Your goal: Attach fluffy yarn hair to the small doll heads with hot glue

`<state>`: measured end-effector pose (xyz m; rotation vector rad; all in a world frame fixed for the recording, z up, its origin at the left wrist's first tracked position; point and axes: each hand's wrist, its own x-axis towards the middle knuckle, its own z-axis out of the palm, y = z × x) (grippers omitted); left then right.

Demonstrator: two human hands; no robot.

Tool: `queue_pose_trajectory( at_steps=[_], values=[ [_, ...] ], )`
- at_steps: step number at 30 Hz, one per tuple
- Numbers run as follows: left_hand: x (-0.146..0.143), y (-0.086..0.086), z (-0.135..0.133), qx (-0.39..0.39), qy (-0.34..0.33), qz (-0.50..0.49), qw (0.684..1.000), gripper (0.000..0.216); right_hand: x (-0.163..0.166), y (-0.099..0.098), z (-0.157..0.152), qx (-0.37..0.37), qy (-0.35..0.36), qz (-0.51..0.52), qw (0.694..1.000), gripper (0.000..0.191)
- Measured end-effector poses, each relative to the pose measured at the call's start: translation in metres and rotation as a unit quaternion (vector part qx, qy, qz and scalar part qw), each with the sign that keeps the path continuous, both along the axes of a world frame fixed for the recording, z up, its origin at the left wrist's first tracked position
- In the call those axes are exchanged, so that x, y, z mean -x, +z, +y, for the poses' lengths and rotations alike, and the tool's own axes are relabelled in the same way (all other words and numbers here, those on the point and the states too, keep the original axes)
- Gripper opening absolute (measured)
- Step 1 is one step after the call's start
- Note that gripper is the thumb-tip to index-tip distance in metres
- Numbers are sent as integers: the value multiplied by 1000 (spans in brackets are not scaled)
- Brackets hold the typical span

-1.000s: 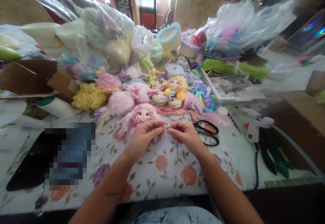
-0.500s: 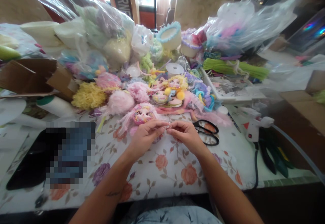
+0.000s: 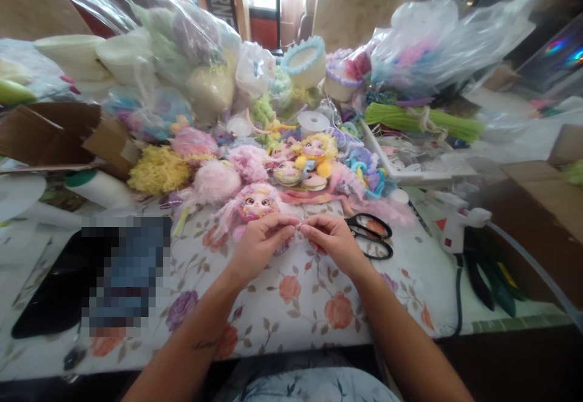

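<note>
On the flower-patterned tabletop (image 3: 291, 320), the left hand (image 3: 260, 241) and right hand (image 3: 331, 239) are brought close together, fingers pinched narrowly. At their ten o'clock, a pink-haired doll (image 3: 256, 201) is placed; at three o'clock, black-handled scissors (image 3: 372, 238). Between the fingertips, a tiny pale piece (image 3: 299, 225) is held, too small to be identified.

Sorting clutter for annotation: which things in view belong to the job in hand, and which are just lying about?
In the job:
tiny pale piece, pinched between left grip and right grip; too small to identify
possibly pink-haired doll, just beyond left grip

Apparently lying about:
black-handled scissors
glue gun
lime-green bundle
yellow-haired doll
</note>
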<state>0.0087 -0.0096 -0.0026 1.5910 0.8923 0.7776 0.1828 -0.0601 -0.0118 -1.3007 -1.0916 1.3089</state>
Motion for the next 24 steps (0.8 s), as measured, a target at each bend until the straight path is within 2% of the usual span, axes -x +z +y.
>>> queue_pose_trajectory(
  at_steps=[3, 6, 12, 15, 21, 24],
  values=[
    [-2, 1, 0, -56, 11, 7, 998, 15, 1, 1, 1, -3, -7, -1, 1000, 27],
    [-2, 2, -1, -61, 13, 4, 998, 13, 2, 0, 1, -9, -2, -1, 1000, 27],
    [-2, -3, -3, 86, 6, -39, 996, 19, 1, -2, 0, -9, 5, -9, 1000, 28],
    [-1, -5, -3, 119, -9, -58, 991, 26, 1, -1, 0, -11, 8, -13, 1000, 28],
    [0, -2, -2, 54, 15, -25, 998, 25, 2, 1, 2, -1, -15, -14, 1000, 28],
    [-1, -1, -3, -10, 21, -6, 1000, 21, 1, 0, 2, -6, -11, -17, 1000, 28]
  ],
)
